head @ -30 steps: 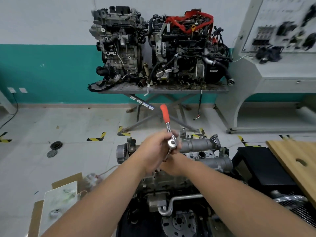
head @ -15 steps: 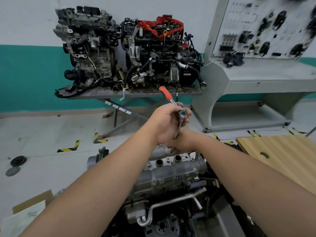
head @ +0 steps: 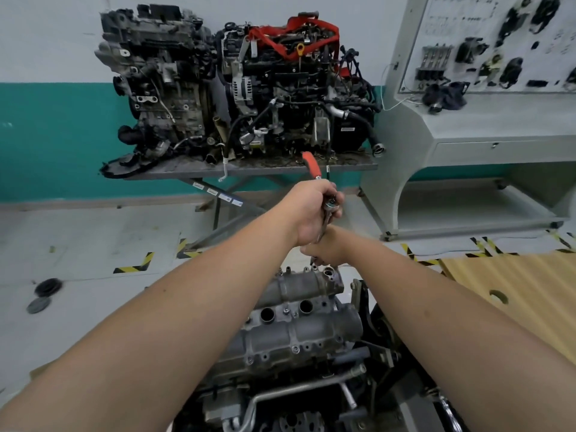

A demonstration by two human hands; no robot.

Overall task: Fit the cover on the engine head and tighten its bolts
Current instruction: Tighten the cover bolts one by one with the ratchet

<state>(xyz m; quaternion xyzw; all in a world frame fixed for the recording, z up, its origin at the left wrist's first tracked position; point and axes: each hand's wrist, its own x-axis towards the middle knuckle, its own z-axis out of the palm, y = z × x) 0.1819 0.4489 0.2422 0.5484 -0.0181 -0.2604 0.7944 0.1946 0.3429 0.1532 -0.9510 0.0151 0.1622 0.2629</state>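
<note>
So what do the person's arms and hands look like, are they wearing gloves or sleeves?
No gloves and no sleeves in view. Both forearms are bare all the way down the picture, and the left hand and right hand are bare too. I can't see a watch, rings or any marks.

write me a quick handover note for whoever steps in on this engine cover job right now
Left hand: grips the head end of the ratchet wrench, red handle pointing up and away.
Right hand: low, mostly hidden behind the left; seems to steady the extension shaft, grip unclear.
Cover: already seated on the engine head, with several bolts showing along its flanges.
Doing now: working a bolt at the cover's far end; the socket tip is hidden.
Left: finish this bolt, then check the rest. How tight each one is cannot be told from here.
</note>
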